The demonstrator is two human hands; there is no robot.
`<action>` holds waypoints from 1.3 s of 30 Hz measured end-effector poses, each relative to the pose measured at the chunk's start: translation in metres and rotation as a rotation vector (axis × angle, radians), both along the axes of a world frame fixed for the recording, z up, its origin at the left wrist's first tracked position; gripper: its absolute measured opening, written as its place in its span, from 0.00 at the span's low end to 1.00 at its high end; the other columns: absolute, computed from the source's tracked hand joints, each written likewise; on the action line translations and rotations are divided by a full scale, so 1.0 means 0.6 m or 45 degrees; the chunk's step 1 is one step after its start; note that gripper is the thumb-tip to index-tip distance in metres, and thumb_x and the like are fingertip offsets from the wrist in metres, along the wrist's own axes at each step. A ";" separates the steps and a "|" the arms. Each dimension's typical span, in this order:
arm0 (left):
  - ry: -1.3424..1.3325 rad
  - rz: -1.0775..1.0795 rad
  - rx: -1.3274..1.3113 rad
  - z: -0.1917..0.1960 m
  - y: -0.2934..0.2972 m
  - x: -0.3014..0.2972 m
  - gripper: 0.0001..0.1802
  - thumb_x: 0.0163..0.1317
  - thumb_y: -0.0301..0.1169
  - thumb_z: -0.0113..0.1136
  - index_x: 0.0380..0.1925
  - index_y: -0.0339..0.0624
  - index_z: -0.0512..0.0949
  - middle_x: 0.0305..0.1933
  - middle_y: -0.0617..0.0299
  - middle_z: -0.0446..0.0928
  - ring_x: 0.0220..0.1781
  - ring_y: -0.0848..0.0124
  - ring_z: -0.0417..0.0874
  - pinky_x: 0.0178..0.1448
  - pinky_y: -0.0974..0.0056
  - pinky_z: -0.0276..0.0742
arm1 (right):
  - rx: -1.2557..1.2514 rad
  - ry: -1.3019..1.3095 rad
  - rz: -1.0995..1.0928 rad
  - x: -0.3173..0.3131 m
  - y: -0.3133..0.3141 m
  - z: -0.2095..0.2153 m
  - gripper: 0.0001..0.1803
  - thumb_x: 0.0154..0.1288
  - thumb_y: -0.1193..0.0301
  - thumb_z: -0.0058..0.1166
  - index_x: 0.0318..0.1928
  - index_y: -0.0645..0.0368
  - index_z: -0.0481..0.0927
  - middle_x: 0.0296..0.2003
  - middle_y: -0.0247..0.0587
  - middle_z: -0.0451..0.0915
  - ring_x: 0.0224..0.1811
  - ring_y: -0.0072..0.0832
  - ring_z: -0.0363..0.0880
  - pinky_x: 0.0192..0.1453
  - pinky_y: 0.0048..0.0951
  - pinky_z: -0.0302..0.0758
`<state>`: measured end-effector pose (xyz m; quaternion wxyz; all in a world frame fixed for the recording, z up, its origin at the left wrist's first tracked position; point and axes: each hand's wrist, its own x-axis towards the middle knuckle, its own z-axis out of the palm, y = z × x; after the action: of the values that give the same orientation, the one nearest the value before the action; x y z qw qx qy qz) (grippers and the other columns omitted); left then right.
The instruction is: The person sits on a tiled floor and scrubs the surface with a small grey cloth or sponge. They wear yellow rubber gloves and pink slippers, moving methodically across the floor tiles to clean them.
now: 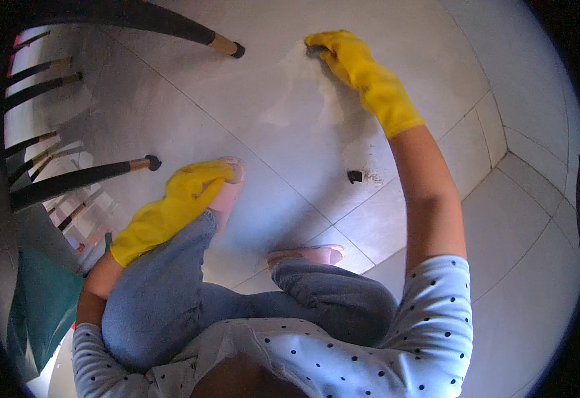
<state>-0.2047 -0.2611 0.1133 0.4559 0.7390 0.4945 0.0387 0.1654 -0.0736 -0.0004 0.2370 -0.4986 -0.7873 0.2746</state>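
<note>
My right hand (pixel 343 56), in a yellow rubber glove, reaches far out and presses down on the tiled floor (pixel 263 86). Its fingers close over a small dark grey pad (pixel 314 50), mostly hidden beneath them. Beside it a wet, whitish smear (pixel 290 99) spreads over the tile. My left hand (pixel 200 182), gloved in yellow too, hangs loosely past my left knee, above a pink slipper (pixel 227 196). It holds nothing, and its thumb stands apart from the fingers.
Black chair legs with gold tips (pixel 151 162) stand on the left, one (pixel 233 48) near the top. A small black piece (pixel 355 176) lies beside scattered dark crumbs (pixel 372 176). A tiled wall (pixel 535 142) rises on the right. Green cloth (pixel 45 298) hangs at lower left.
</note>
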 end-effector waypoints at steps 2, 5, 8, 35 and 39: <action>0.059 0.124 0.009 -0.013 0.003 -0.026 0.15 0.66 0.27 0.58 0.51 0.41 0.82 0.53 0.53 0.83 0.57 0.57 0.83 0.63 0.58 0.74 | 0.033 -0.052 0.034 0.003 0.013 -0.021 0.15 0.64 0.76 0.55 0.51 0.54 0.84 0.48 0.46 0.85 0.51 0.45 0.81 0.59 0.37 0.75; 0.053 0.301 0.073 0.023 0.018 -0.050 0.13 0.68 0.27 0.57 0.51 0.40 0.81 0.53 0.54 0.83 0.57 0.59 0.83 0.63 0.61 0.75 | -0.329 0.047 0.187 0.014 -0.085 -0.015 0.14 0.65 0.71 0.55 0.50 0.54 0.84 0.48 0.43 0.85 0.53 0.40 0.81 0.60 0.34 0.75; 0.187 0.327 0.235 0.041 0.029 -0.084 0.13 0.68 0.27 0.59 0.50 0.40 0.82 0.52 0.54 0.84 0.55 0.59 0.84 0.60 0.63 0.76 | -0.179 -0.163 0.442 0.067 -0.244 -0.023 0.17 0.59 0.75 0.56 0.50 0.49 0.84 0.50 0.38 0.85 0.57 0.38 0.79 0.67 0.38 0.69; 0.392 0.710 -0.152 0.150 -0.059 -0.207 0.14 0.71 0.27 0.54 0.53 0.37 0.80 0.54 0.57 0.82 0.56 0.70 0.80 0.62 0.67 0.72 | -0.399 -0.303 0.970 -0.037 -0.361 -0.073 0.15 0.67 0.63 0.52 0.52 0.46 0.83 0.55 0.40 0.82 0.61 0.46 0.75 0.67 0.45 0.69; 0.792 0.534 0.033 0.168 -0.028 -0.230 0.16 0.72 0.33 0.53 0.55 0.42 0.80 0.58 0.55 0.81 0.59 0.63 0.80 0.64 0.63 0.72 | -0.538 -0.158 0.800 -0.039 -0.345 0.000 0.15 0.64 0.67 0.55 0.51 0.47 0.84 0.54 0.39 0.82 0.59 0.44 0.77 0.66 0.41 0.71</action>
<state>-0.3429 -0.2778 0.2142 0.2566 0.6038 0.7495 -0.0888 0.1420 -0.2804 -0.0007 -0.0148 -0.2865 -0.8406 0.4594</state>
